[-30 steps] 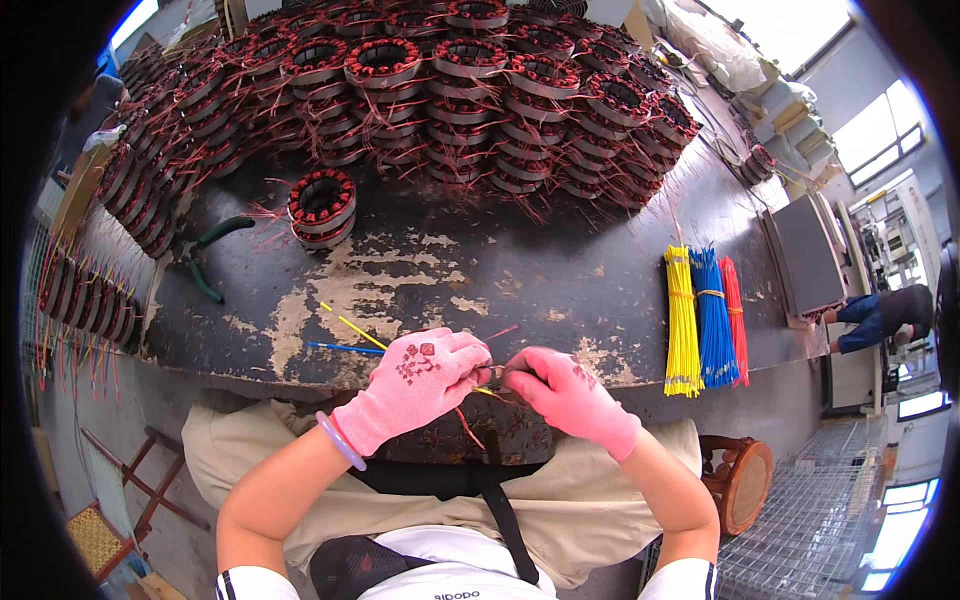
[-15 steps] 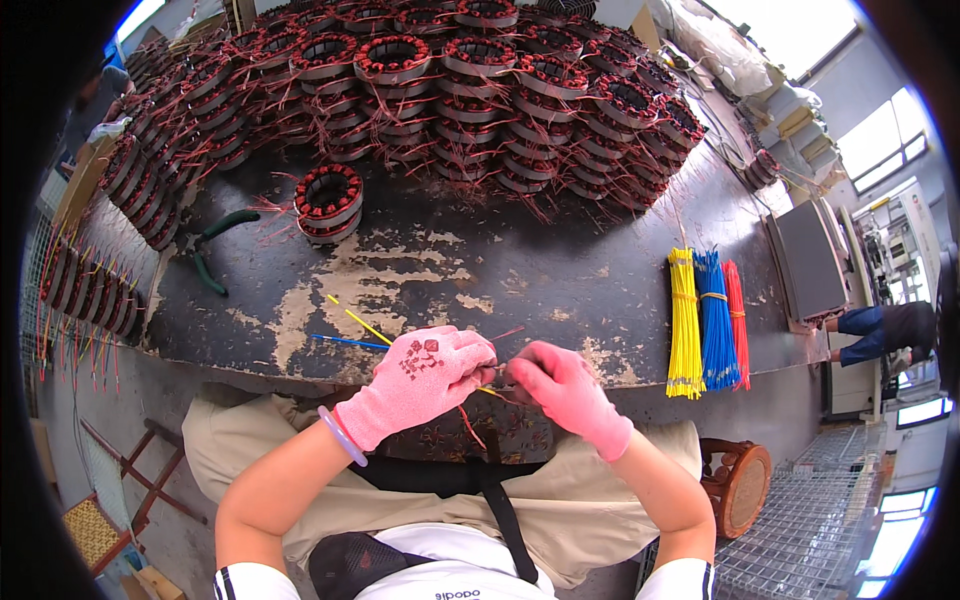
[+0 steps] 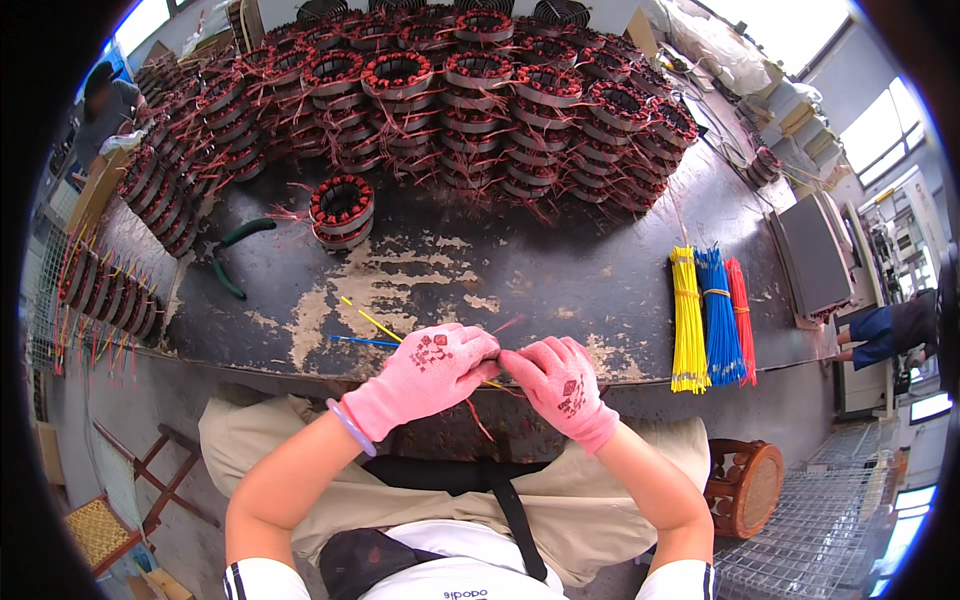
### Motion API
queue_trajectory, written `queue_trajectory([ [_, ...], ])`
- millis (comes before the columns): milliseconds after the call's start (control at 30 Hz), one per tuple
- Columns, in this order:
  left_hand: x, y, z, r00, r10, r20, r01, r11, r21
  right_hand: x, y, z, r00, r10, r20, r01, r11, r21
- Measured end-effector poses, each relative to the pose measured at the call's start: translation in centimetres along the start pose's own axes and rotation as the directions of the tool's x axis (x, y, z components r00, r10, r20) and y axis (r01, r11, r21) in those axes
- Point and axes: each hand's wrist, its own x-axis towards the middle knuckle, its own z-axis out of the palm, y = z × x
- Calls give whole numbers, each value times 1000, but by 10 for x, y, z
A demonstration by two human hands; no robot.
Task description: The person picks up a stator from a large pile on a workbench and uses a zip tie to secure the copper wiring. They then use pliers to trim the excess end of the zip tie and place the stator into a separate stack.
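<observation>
Both of my hands wear pink gloves and meet fingertip to fingertip just over the table's near edge. My left hand is closed round thin wires. A yellow wire and a blue wire stick out on its left, and a red wire hangs below. My right hand pinches against the left fingertips, where the wires come together. The fingers hide the exact joining point. Beyond them, a motor stator with red windings stands on the table.
Many stacked stators fill the table's far side. Green-handled pliers lie at left, beside a row of stators. Yellow, blue and red wire bundles lie at right. A wooden stool stands at lower right. Other people appear at both sides.
My right hand has turned, showing more of its back, and its fingertips have closed in against my left fingertips. The left hand keeps its grip on the wires. The view has shifted slightly.
</observation>
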Motion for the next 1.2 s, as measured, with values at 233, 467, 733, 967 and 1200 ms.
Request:
queue_trajectory([
  [233,-5,15,-61,992,-20,-127,28,998,57,5,5,1,996,-23,82,23,1000,-8],
  [467,-1,7,-3,979,67,-194,-21,973,228,-4,12,-19,992,81,93,-92,989,118],
  [733,-6,6,11,979,-27,-201,69,976,206,-170,115,-141,383,710,-591,-848,524,79],
  [967,-4,7,14,984,-36,-173,72,977,203,-265,183,-166,75,896,-439,-997,59,-50],
  [1200,-8,5,8,986,-40,-161,75,972,224,-240,182,-163,85,898,-431,-996,74,-44],
])
